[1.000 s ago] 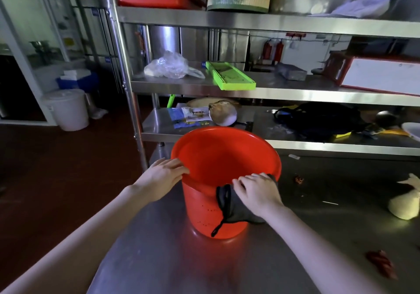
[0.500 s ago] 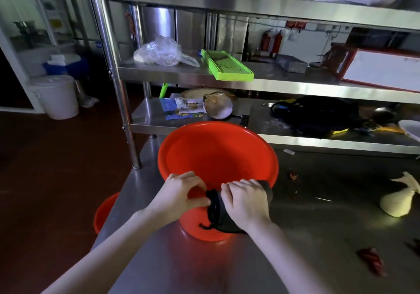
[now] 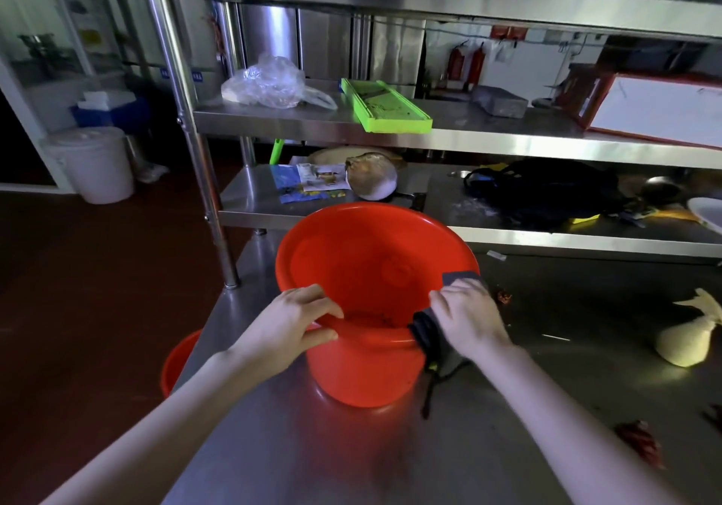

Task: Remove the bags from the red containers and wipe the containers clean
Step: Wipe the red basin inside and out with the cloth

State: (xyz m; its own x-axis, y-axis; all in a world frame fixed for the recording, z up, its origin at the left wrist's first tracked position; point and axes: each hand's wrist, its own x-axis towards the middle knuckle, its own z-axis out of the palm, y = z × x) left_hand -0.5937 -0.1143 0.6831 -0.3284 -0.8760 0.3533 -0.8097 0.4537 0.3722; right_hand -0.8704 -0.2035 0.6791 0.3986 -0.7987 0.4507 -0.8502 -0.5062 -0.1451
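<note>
A red plastic bucket [image 3: 363, 270] stands on the steel table [image 3: 351, 454], tilted toward me with its inside in view. My left hand [image 3: 289, 325] grips the near rim, thumb inside and fingers outside. My right hand [image 3: 465, 315] holds a dark cloth [image 3: 428, 332] folded over the rim at the near right; a cord from the cloth hangs down beside the bucket wall. A second red container [image 3: 177, 360] sits lower, past the table's left edge. A tied pale bag [image 3: 687, 338] lies on the table at the right.
Steel shelves [image 3: 469, 141] rise behind the bucket with a clear plastic bag [image 3: 269, 82], a green slicer [image 3: 385, 108], a black bag [image 3: 547, 192] and a framed board [image 3: 660, 108]. Red scraps [image 3: 640, 438] lie on the table. A white bin [image 3: 95, 162] stands on the floor at left.
My left hand moved from the bucket's far left rim to the near rim. My right hand slid the cloth rightward along the rim. The bucket tipped toward me.
</note>
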